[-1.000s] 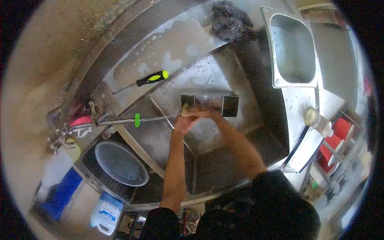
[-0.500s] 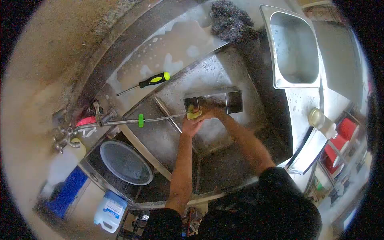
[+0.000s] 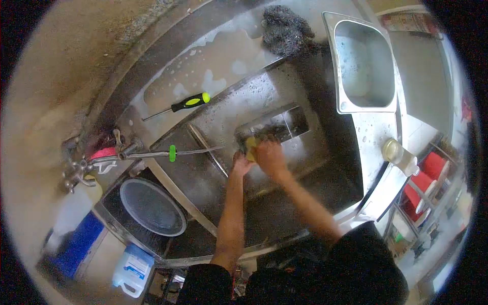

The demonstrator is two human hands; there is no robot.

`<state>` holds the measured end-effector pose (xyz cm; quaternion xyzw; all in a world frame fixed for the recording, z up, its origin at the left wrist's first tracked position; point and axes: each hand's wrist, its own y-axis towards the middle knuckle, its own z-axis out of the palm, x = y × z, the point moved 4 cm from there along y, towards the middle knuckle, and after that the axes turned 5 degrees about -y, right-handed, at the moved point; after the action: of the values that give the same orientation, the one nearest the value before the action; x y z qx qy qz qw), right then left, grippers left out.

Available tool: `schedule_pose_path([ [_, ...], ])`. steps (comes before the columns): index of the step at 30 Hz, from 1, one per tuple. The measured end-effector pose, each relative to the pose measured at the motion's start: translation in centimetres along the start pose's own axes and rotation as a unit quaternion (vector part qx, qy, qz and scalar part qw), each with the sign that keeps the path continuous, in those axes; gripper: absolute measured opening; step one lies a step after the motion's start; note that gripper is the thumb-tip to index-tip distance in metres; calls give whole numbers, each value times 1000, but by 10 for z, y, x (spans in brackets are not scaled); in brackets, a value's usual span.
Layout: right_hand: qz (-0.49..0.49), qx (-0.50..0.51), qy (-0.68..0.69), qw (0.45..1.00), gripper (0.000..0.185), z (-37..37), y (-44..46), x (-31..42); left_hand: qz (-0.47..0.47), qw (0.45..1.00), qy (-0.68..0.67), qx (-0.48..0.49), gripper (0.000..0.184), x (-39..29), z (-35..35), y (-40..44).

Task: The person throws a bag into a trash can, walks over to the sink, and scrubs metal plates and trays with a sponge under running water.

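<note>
A divided metal box with square compartments lies in the sink basin, tilted a little. My right hand is closed on a yellow sponge and presses it against the box's left end. Close beside it, my left hand grips the near left corner of the box, its fingertips partly hidden. To the left, a thin stream of water runs from the tap, which has a green clip on its spout, toward the hands.
A screwdriver and dark scouring mesh lie on the wet back ledge. On the right stand a deep steel pan and a clear bottle. A round lid sits in the left basin, near a blue-white jug.
The right hand has shifted with the sponge toward the box's left end, and the box has turned slightly with its right end up. The whole view has shifted a little left.
</note>
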<state>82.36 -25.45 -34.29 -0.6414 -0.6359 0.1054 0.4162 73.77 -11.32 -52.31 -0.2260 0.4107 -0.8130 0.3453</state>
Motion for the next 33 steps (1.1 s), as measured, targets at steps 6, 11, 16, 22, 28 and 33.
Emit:
schedule_pose_path([
  [6,-2,-252,-33,967,50,76,32,46,79,974,212,-26,62,-50,26,-16],
  [11,67,63,313,945,58,104,93,24,-37,981,111,155,72,-50,67,-4],
  [16,-87,-174,95,976,65,69,70,51,-130,978,81,140,82,-63,56,-15],
  [22,-115,-110,93,983,78,96,76,42,2,998,56,-10,92,-62,9,26],
  [28,-240,-497,-233,800,72,88,78,44,-13,989,48,140,87,-64,41,14],
  [33,-54,-182,98,977,60,27,46,39,1,984,39,174,84,-72,44,10],
])
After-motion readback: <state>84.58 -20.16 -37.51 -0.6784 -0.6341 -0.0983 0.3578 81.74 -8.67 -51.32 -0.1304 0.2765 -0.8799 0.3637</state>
